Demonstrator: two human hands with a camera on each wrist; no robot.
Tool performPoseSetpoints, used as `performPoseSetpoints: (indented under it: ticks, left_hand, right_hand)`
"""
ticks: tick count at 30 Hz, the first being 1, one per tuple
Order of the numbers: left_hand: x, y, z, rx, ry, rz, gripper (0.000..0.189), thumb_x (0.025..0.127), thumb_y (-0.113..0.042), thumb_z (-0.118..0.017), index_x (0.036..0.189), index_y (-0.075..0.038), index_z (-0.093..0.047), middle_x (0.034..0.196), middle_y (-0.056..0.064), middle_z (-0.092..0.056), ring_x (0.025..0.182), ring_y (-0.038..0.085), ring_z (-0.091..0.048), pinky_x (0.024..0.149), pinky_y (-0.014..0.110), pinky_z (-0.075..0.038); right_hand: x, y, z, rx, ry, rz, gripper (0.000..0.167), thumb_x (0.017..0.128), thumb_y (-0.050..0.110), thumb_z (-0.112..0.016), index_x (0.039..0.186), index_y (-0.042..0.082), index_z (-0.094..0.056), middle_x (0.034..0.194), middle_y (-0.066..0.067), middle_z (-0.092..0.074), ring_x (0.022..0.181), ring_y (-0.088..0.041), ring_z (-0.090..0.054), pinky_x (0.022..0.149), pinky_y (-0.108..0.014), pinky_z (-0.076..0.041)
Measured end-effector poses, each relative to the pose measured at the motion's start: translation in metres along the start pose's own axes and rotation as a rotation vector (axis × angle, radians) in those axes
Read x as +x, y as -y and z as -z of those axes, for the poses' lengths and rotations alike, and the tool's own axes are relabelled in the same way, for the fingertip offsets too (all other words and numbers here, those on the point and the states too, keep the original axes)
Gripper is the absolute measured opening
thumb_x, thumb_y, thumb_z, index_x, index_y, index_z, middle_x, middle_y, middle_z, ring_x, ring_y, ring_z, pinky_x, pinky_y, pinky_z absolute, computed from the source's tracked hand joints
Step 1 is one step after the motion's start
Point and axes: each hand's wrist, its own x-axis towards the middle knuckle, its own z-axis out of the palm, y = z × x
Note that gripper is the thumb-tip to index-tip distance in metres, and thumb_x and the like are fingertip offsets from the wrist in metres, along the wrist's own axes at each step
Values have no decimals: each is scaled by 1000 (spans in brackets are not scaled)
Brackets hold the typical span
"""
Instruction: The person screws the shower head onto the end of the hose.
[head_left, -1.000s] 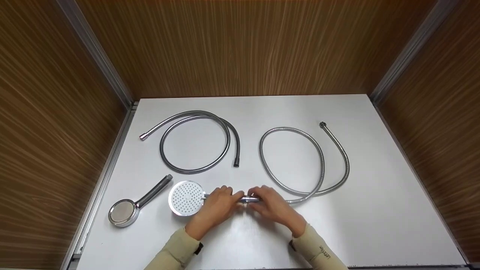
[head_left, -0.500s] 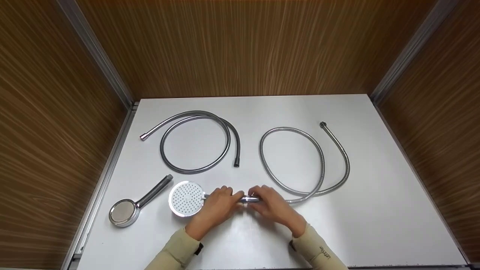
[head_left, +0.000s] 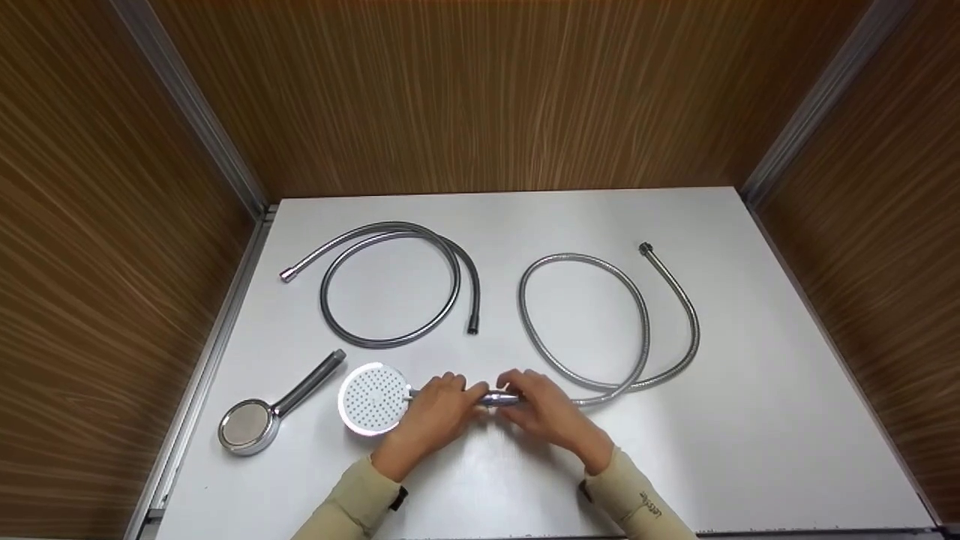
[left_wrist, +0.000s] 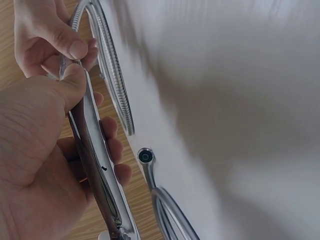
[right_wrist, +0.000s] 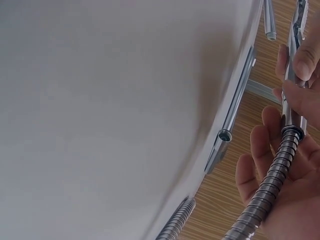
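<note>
Here's a silver-faced shower head (head_left: 246,426) left of the white-faced shower head (head_left: 373,399); right of that white face, the left hand (head_left: 437,412) curls round its handle (left_wrist: 95,150); farther right, the right hand (head_left: 550,412) pinches the hose (right_wrist: 274,182) at its chrome end. Best kept aligned, I'd judge.

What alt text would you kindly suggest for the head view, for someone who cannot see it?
A person's left hand grips a white-faced shower head while the right hand holds the end of a looped metal hose meeting it, over a white table. A second shower head lies at frame left, another coiled hose farther back.
</note>
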Motion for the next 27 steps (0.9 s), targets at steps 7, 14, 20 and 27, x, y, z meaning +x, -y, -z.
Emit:
performPoseSetpoints:
  ticks: [7, 14, 20, 27]
  left_hand:
    - [-1, 1, -2, 26, -37, -13, 26, 96, -36, -73, 112, -20, -60, 78, 3, -59, 68, 19, -53, 61, 31, -47]
    - [-2, 1, -4, 28, -60, -11, 26, 96, -38, -73, 110, -20, -60, 76, 3, -58, 66, 20, -55, 60, 32, -47]
    - [-2, -1, -3, 35, -58, -13, 28, 98, -43, -70, 109, -19, -60, 77, 3, -59, 67, 19, -56, 61, 32, -47]
    - [0, -1, -2, 26, -45, -12, 28, 99, -44, -69, 108, -19, -60, 78, 3, -60, 68, 19, -55, 61, 31, -47]
  right_hand:
    - [0, -2, -1, -10, 8, 16, 25, 90, 12, -80, 113, 9, -71, 99, -1, -76, 86, -16, -65, 80, -35, -55]
    - [0, 0, -1, 2, 8, 19, 22, 92, 15, -79, 112, 9, -73, 102, 0, -77, 88, -16, -66, 81, -36, -55]
    - [2, 3, 0, 21, 25, -27, 30, 91, 16, -82, 118, 10, -70, 104, -1, -75, 91, -16, -66, 84, -37, -56]
    - [3, 1, 0, 6, 17, 7, 27, 90, 14, -82, 115, 9, -71, 102, -1, -75, 89, -17, -66, 83, -36, -56]
